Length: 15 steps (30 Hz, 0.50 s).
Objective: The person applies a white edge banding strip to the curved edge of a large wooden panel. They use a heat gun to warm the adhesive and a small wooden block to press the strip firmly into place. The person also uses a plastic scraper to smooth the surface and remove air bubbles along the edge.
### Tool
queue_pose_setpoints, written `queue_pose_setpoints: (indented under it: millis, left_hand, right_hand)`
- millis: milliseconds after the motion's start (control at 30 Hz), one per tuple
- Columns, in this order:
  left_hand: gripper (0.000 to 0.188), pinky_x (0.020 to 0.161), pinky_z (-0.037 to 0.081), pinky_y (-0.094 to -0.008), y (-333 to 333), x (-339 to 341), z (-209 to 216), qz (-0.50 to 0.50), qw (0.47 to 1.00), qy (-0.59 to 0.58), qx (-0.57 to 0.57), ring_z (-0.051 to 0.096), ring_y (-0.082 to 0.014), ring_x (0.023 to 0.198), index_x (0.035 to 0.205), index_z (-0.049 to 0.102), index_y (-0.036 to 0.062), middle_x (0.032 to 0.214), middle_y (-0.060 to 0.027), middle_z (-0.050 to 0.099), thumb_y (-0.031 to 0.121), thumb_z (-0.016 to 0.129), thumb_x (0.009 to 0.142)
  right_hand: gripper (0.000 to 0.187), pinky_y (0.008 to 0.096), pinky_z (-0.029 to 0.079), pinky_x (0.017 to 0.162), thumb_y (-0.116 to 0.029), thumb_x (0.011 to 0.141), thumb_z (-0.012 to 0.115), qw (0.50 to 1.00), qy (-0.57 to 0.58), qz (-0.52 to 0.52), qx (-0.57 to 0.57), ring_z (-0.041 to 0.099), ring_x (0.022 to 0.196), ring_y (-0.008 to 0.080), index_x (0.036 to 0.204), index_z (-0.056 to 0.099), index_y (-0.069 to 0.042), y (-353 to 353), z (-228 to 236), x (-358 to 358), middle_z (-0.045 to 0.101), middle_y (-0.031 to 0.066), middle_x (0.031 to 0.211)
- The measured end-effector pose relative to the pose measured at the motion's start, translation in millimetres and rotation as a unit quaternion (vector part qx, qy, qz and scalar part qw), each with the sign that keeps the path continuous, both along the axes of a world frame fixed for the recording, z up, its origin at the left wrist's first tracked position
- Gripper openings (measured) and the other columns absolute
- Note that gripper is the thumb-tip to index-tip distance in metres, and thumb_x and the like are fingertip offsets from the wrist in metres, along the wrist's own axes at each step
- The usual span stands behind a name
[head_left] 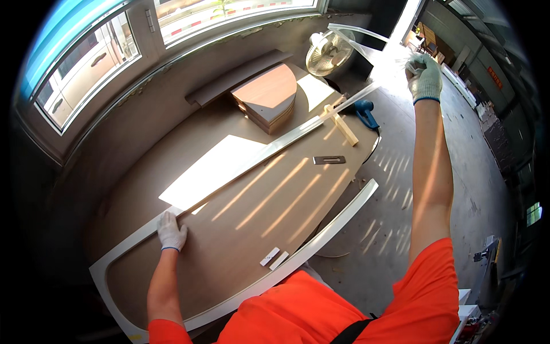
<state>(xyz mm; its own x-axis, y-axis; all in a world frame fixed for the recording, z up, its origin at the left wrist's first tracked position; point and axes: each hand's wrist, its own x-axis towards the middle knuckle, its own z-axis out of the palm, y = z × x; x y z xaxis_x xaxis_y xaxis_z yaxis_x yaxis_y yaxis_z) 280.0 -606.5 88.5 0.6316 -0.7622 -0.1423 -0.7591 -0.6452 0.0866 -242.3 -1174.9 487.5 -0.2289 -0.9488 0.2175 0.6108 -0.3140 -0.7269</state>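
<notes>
A long white U-shaped frame lies on a brown-topped table, its curved end at the lower left. On its far arm, near that end, my left hand in a white glove rests with fingers laid over the edge and thumb apart. My right hand, in a pale glove, is raised at the upper right with fingers closed round a bunched end of translucent film. The film is a long strip looping in front of the fan. Glare hides where it meets the far arm.
Stacked curved boards sit at the back, by a dark strip and a standing fan. A blue power tool, wooden piece, metal plate and two small white blocks lie on the tabletop.
</notes>
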Motion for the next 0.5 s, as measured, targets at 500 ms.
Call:
queue_pose_setpoints:
  millis: [500]
  left_hand:
    - [0.080,0.130,0.032,-0.0534,-290.5,-160.6,-27.9,-0.135,0.989,0.027,0.045,0.036,-0.0413,0.160,0.164,0.040,-0.0010,0.174,-0.0210,0.037,0.034,0.066,0.098]
  right_hand:
    - [0.013,0.0364,0.055,0.056,-0.011,0.098,0.061,0.998,0.014,0.013,-0.061,0.065,0.066,0.0250,0.089,0.066,-0.002,-133.8,197.2,-240.5,0.068,0.0095,0.081]
